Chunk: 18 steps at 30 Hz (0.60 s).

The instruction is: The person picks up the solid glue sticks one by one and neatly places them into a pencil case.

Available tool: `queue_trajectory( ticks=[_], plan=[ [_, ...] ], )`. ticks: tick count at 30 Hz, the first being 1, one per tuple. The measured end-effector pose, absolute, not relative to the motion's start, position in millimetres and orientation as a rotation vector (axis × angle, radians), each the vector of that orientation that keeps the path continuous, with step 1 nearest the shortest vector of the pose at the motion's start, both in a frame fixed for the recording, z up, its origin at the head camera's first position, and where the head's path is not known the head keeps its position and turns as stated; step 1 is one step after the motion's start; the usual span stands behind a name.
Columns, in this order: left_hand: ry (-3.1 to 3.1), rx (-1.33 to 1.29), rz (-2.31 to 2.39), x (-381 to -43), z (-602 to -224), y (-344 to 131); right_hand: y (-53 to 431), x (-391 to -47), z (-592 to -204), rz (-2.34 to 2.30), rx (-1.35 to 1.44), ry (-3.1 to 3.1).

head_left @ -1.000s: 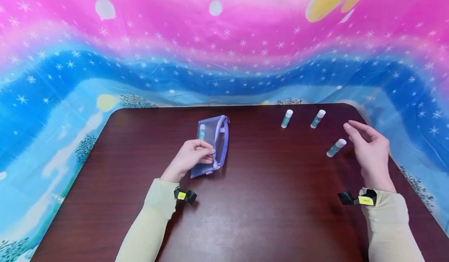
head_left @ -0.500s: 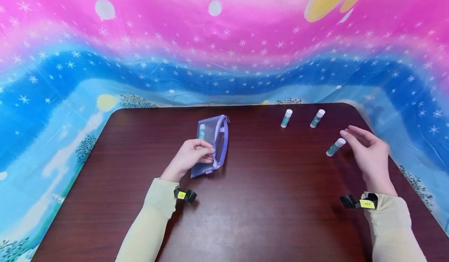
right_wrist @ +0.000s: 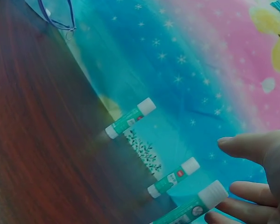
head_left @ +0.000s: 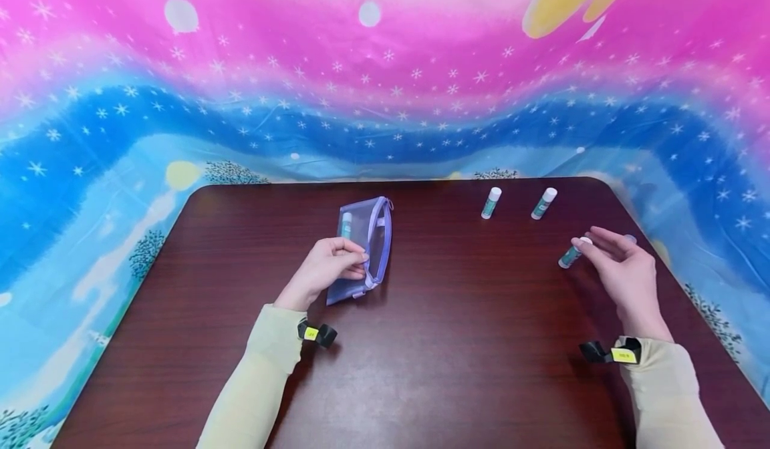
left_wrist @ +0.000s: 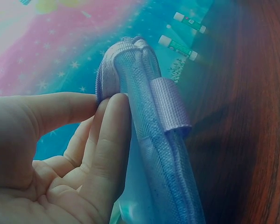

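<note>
My left hand (head_left: 333,262) pinches the rim of a purple see-through zip pouch (head_left: 355,292) between thumb and fingers. The pouch stands on the table with its zipped mouth gaping to the right. A glue stick (head_left: 346,225) shows through its side. At the right, my right hand (head_left: 628,275) is around the white cap of an upright glue stick (right_wrist: 189,210) with a green label. In the right wrist view its thumb (right_wrist: 245,147) is spread away from the cap, and the fingertips are right behind it. Its grasp is not closed.
Two more upright glue sticks, a left one (head_left: 490,203) and a right one (head_left: 544,204), stand near the back edge of the dark wooden table (head_left: 457,342). A colourful cloth backdrop (head_left: 385,101) hangs behind the table and along its sides.
My right hand has moved left and slightly toward me, from beside the nearest glue stick to its cap. My left hand and the pouch have stayed put.
</note>
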<state>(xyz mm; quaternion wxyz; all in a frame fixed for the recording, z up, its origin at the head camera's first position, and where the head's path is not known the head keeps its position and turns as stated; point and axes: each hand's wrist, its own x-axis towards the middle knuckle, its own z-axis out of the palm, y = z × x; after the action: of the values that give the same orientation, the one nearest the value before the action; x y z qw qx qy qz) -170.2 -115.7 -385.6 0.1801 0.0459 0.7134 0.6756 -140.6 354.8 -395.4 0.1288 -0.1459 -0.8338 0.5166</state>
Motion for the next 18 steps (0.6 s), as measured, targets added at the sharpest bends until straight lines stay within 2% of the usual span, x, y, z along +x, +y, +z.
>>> queue_trajectory(
  ticks=[18],
  plan=[
    [2.028,0.13,1.903,-170,-385,-116,354,-143,-419,1.387,-0.477,-2.521]
  ],
)
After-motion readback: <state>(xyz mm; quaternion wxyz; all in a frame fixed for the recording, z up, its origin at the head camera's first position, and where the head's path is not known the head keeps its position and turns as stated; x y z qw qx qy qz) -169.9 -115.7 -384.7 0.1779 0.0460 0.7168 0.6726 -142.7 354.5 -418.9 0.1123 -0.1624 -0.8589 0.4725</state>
